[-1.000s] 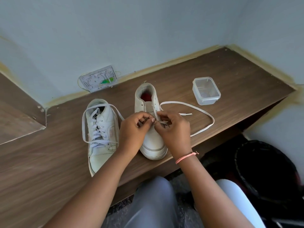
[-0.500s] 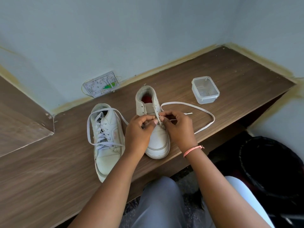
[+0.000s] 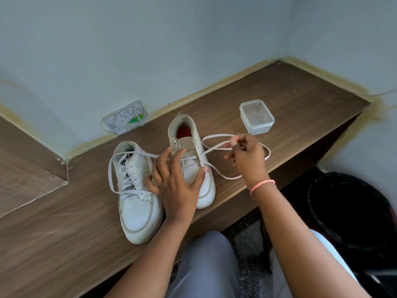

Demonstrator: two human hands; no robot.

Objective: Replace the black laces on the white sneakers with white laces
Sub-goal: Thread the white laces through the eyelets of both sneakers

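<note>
Two white sneakers stand on the wooden shelf (image 3: 279,100). The left sneaker (image 3: 137,203) is fully threaded with a white lace whose ends loop loosely around it. The right sneaker (image 3: 193,155) has a red insole and a white lace (image 3: 214,147) through its lower eyelets. My left hand (image 3: 178,179) rests on the right sneaker with fingers spread, holding it down. My right hand (image 3: 245,155) is to the right of that sneaker and pinches the white lace, pulling it out sideways. The rest of the lace loops on the shelf behind that hand. No black lace is visible.
A clear plastic container (image 3: 256,117) sits on the shelf behind the right hand. An electrical plate with wires (image 3: 126,120) leans against the wall behind the sneakers. A black bin (image 3: 352,211) stands on the floor at right. My knees are below the shelf edge.
Both hands were together at the right sneaker's eyelets. Now my right hand has drawn the lace out to the right, and my left hand has flattened onto the sneaker.
</note>
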